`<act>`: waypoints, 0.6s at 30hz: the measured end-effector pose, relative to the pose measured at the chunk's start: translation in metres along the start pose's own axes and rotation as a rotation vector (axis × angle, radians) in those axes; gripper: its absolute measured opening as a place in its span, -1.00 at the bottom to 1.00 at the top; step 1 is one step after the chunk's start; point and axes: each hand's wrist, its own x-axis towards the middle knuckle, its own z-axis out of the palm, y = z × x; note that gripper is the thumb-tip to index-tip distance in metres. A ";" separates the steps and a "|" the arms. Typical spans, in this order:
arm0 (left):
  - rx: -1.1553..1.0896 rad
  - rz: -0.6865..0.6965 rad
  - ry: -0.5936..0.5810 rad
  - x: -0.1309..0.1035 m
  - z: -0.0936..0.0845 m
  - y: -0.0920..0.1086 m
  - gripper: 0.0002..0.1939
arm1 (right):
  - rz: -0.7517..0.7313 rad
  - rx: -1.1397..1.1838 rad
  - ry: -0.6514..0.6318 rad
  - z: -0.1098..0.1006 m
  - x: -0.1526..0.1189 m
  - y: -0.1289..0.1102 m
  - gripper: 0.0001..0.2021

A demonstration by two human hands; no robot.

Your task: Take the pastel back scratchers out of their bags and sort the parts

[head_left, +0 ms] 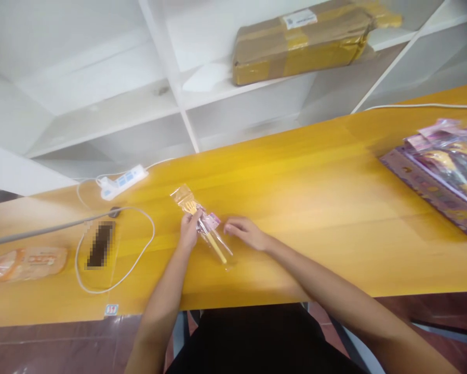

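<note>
My left hand is closed around a back scratcher in a clear plastic sleeve. Its yellow hand-shaped head points up and to the left, and the yellow handle slants down to the right. A pink-purple label shows inside the wrapping beside my thumb. Just right of the package is my right hand, with its fingers loosely bent and slightly apart. It holds nothing visible and does not touch the sleeve.
At the right, a purple printed box carries several wrapped items with yellow heads. To the left are a white power strip, a looped white cable, a blurred dark object and an orange-white package. A taped carton sits on the shelf.
</note>
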 end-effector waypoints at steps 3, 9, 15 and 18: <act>-0.115 -0.023 -0.014 0.007 -0.004 0.012 -0.63 | 0.001 -0.213 0.130 0.005 0.012 0.006 -0.74; -0.285 -0.074 -0.102 0.007 -0.004 0.026 -0.70 | 0.026 -0.526 -0.120 0.002 0.056 -0.002 -0.45; -0.361 -0.103 -0.123 0.008 -0.008 0.026 -0.77 | 0.056 -0.623 -0.408 0.001 0.102 -0.017 -0.53; -0.378 -0.116 -0.136 0.010 -0.011 0.026 -0.78 | 0.082 -0.669 -0.451 0.006 0.112 -0.019 -0.59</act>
